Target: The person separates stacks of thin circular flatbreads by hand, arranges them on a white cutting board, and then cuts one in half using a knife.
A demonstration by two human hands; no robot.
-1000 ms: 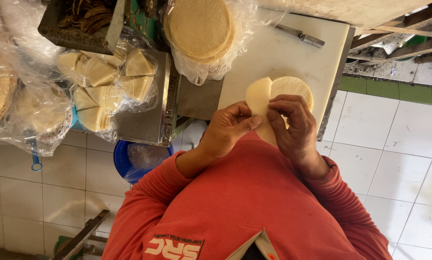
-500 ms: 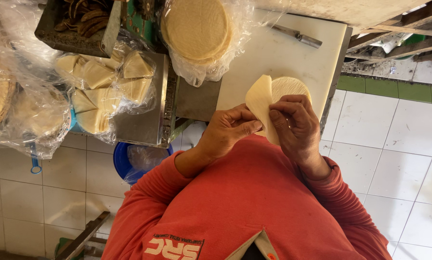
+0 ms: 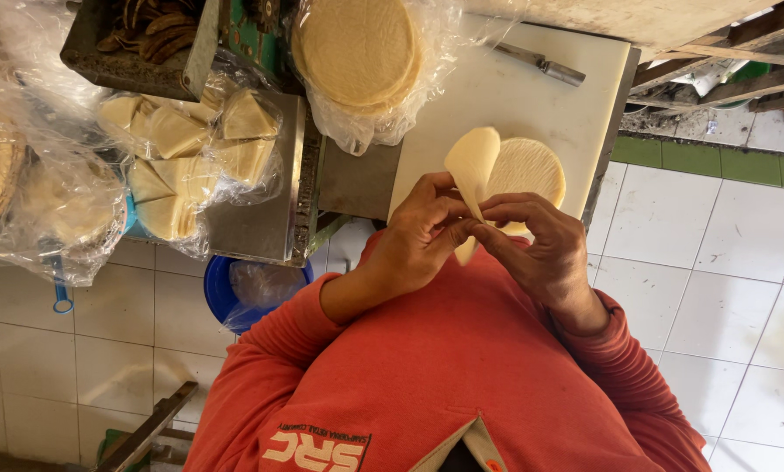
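Observation:
Both my hands meet in front of my chest over a white cutting board (image 3: 505,92). My left hand (image 3: 422,236) and my right hand (image 3: 536,249) pinch a pale round dough wrapper (image 3: 472,166) that is folded into a cone shape, its wide end pointing away from me. Just beyond my right hand a small stack of flat round wrappers (image 3: 527,166) lies on the board. My sleeves are orange-red.
A clear bag of round wrappers (image 3: 361,52) sits at the board's far left. A knife (image 3: 545,65) lies at the board's far edge. Bags of folded wrappers (image 3: 186,157) rest on a metal tray (image 3: 269,223). A blue bucket (image 3: 226,293) stands on the white tiled floor below.
The wrapper has been folded over from a half-open sheet into a narrower cone, and both hands have closed in on its lower end.

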